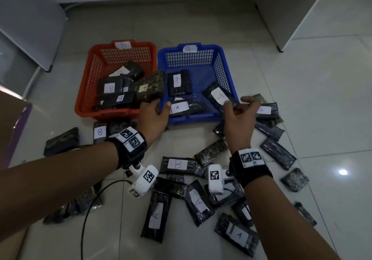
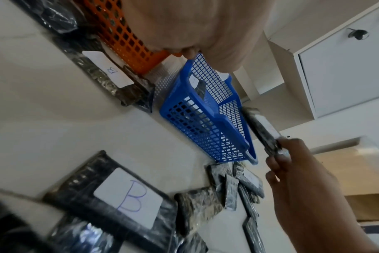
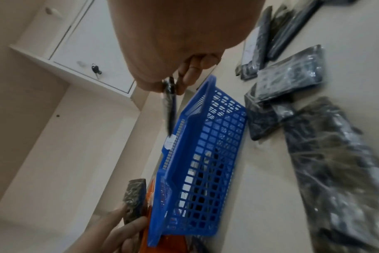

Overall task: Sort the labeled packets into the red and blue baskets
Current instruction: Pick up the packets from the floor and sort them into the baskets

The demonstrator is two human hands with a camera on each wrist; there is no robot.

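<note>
The red basket (image 1: pixel 84 90), tagged B, stands left of the blue basket (image 1: pixel 227 62), tagged A; both hold several dark wrapped packets. My left hand (image 1: pixel 159 106) grips a camouflage-patterned packet labeled B (image 1: pixel 151 86) by its near end, tilted over the red basket's right rim. In the right wrist view that packet (image 3: pixel 134 196) sticks up from the left hand's fingers (image 3: pixel 123 227). My right hand (image 1: pixel 235 103) pinches a black packet labeled A (image 1: pixel 218 96) over the blue basket's front right corner. It shows edge-on as the A packet (image 3: pixel 170 106) beside the blue basket (image 3: pixel 206 145).
Many loose packets lie on the tiled floor in front of and to the right of the baskets, among them one labeled B (image 1: pixel 178 165) and one labeled A (image 1: pixel 237 233). A black cable (image 1: pixel 86 209) runs at lower left. White cabinets (image 1: pixel 291 14) stand behind.
</note>
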